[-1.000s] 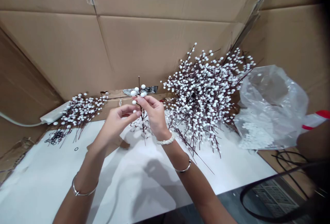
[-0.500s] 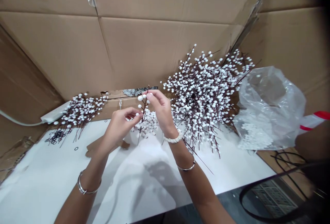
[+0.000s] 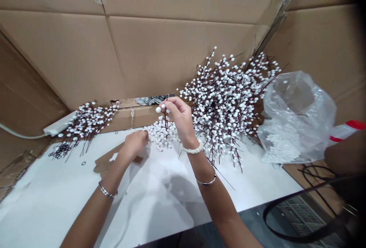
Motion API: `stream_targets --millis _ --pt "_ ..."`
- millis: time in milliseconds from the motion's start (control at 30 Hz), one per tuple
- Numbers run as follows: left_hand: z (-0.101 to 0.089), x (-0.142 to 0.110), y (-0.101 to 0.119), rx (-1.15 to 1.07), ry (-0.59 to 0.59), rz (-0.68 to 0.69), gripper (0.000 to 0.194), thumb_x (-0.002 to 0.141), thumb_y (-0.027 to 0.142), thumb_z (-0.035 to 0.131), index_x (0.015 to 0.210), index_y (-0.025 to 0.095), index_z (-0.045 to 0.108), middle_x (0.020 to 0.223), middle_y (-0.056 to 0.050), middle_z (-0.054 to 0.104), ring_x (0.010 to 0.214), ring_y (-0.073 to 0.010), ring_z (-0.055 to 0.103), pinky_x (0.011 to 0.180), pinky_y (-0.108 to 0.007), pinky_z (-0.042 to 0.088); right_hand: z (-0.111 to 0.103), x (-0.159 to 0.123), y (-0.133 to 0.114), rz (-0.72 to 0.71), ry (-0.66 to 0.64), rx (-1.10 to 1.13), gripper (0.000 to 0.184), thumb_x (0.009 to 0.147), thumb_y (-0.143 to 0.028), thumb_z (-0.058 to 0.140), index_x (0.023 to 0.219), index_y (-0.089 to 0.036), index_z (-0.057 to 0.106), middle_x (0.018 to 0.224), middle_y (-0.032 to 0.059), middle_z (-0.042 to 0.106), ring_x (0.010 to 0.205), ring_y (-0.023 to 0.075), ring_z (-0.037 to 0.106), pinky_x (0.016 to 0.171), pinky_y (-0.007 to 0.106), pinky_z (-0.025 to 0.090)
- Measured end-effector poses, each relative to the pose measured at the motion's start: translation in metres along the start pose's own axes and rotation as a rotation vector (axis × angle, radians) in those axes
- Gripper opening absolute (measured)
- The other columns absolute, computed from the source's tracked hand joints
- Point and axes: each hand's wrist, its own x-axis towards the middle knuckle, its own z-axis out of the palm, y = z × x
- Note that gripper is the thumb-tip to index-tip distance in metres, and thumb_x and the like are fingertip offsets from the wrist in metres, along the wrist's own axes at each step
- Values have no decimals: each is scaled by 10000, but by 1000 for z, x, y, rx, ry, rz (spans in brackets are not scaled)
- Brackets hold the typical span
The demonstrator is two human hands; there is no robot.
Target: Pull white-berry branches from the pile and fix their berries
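Note:
Between the thumb and fingers of my right hand (image 3: 182, 121) is an upright brown berry stem (image 3: 166, 121) with a few white berries near its top. My left hand (image 3: 135, 143) is off the stem, low at the left edge of a pile of loose white berries (image 3: 161, 135). Its fingers are curled in, the tips hidden; whether a berry is between them does not show. Behind my left wrist lies a torn piece of brown cardboard (image 3: 103, 162) on the white tabletop (image 3: 68, 198).
A large heap of white-berried stems (image 3: 228, 99) stands right of my hands, and a smaller bunch (image 3: 91, 120) lies left beside a white power strip (image 3: 59, 124). Small black rings (image 3: 61, 150) sit nearby. A clear plastic bag (image 3: 297, 118) holds white pieces. Cardboard walls (image 3: 148, 53) enclose the back.
My left hand has let go of the stem and moved down to the loose berries, its fingers curling in. My right hand has shifted slightly right, still gripping the stem.

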Motion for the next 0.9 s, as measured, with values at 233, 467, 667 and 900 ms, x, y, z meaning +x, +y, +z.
stream_targets --millis 233,467,667,900 --pt "38 17 -2 60 -18 -15 241 762 84 501 943 151 645 1036 -167 657 946 -296 632 796 -352 438 -1 0 -5 -3 33 6 135 816 -306 602 729 -204 621 742 -9 632 676 106 560 673 248 492" --pt "30 21 -17 -119 -11 70 134 749 119 518 809 150 632 866 -131 668 834 -278 639 741 -341 462 -2 0 -5 -17 38 15 134 818 -308 607 736 -205 630 749 -11 636 674 105 551 664 248 483" --pt "-18 6 -13 -639 37 321 216 834 379 592 927 185 606 911 -64 673 833 -200 646 744 -290 515 -1 -1 -8 61 -2 64 146 814 -339 602 745 -212 585 757 -8 610 674 111 534 612 243 472" --pt "-47 -20 9 -1350 347 277 311 749 396 770 949 176 679 889 -56 699 776 -153 663 749 -274 555 9 -9 -9 204 -189 246 170 831 -338 613 738 -200 575 743 -14 608 651 95 509 613 231 433"
